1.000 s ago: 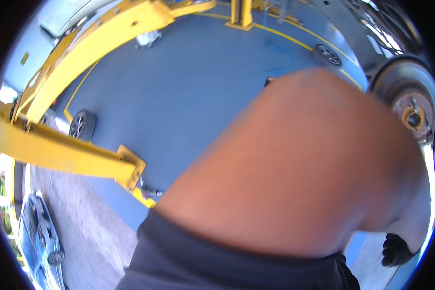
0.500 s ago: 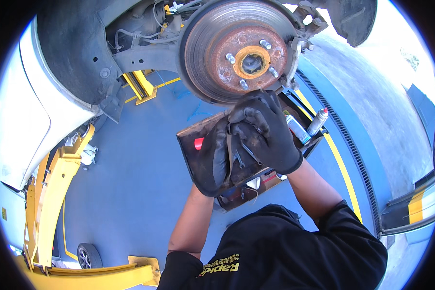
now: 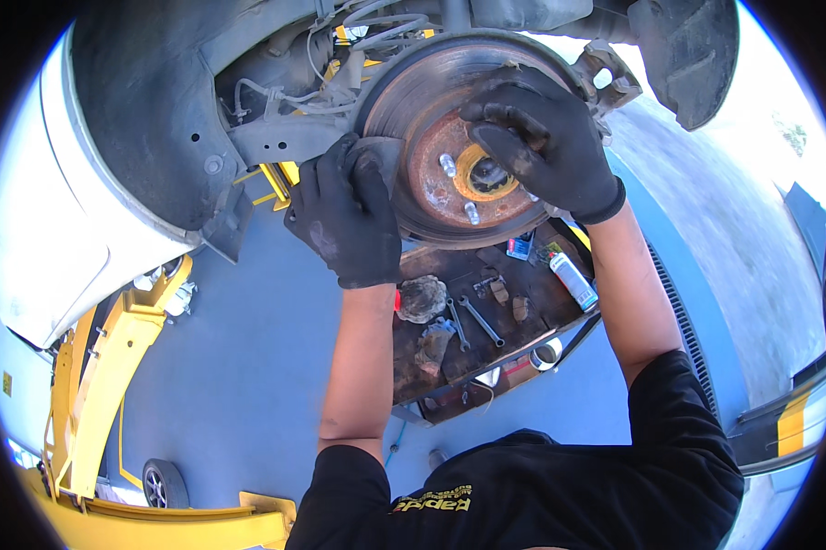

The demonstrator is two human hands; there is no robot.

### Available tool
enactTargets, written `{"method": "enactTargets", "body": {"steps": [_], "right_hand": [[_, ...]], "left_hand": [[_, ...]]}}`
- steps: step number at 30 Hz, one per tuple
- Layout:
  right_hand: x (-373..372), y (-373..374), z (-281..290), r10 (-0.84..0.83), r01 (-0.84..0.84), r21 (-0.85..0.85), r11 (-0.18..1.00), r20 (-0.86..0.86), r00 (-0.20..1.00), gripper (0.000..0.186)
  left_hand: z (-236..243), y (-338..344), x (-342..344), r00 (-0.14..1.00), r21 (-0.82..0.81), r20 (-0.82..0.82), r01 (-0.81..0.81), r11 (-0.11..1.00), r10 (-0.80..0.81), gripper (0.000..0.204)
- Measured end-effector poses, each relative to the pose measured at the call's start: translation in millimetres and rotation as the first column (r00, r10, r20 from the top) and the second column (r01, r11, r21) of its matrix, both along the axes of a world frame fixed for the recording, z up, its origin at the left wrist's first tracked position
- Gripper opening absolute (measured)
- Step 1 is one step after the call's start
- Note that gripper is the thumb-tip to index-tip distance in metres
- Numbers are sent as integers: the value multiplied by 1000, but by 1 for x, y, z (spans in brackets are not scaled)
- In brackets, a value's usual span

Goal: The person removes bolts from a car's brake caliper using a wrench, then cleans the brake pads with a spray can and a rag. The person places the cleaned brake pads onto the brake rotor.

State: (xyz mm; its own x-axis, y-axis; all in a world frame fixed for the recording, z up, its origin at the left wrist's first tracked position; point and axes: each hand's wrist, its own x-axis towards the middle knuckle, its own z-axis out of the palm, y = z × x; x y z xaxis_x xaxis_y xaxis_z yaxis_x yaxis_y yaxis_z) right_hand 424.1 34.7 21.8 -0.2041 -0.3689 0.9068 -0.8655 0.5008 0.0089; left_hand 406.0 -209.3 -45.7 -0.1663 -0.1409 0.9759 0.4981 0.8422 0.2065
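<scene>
A worn brake disc (image 3: 411,103) with a rusty hub face (image 3: 429,163) and wheel studs hangs in front of me under the raised car. My left hand (image 3: 347,220), in a black glove, is at the disc's left edge. Its fingers close on a flat grey-brown sheet (image 3: 383,152), perhaps sandpaper, lying against the disc face. Over the disc's upper right part is my right hand (image 3: 552,142), gloved too, with fingers curled in. What it holds, if anything, is hidden.
Below the disc stands a dark tool tray (image 3: 523,346) with two wrenches (image 3: 479,321), brake pads (image 3: 520,309), a rag-like grey lump (image 3: 422,300) and a spray can (image 3: 573,280). A yellow lift arm (image 3: 124,339) is at left. A wheel (image 3: 165,484) lies on the blue floor.
Both hands were together below the disc, around a thin sheet. They have moved up and apart, the left to the disc's left edge, the right across its face. The tray now shows more fully.
</scene>
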Motion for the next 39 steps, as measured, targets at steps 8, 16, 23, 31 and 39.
{"method": "enactTargets", "body": {"steps": [8,16,23,31,39], "right_hand": [[-8,-8,-19,-43,36,-32,999,-255,966,14],[-11,-13,-62,135,-166,-241,956,-140,981,19],[1,-53,-126,-242,154,-517,842,-107,964,14],[26,-56,-95,171,-159,-400,903,-7,985,20],[-17,-2,-43,72,-108,-176,978,-198,977,29]], "left_hand": [[-21,3,-43,995,44,-98,38,998,-33,43],[40,5,-52,972,-240,-232,-86,967,28,48],[68,4,-56,897,-468,-441,-261,844,33,45],[78,23,-53,971,-448,-232,-161,879,59,32],[73,13,-60,978,-464,-204,-125,877,32,29]]}}
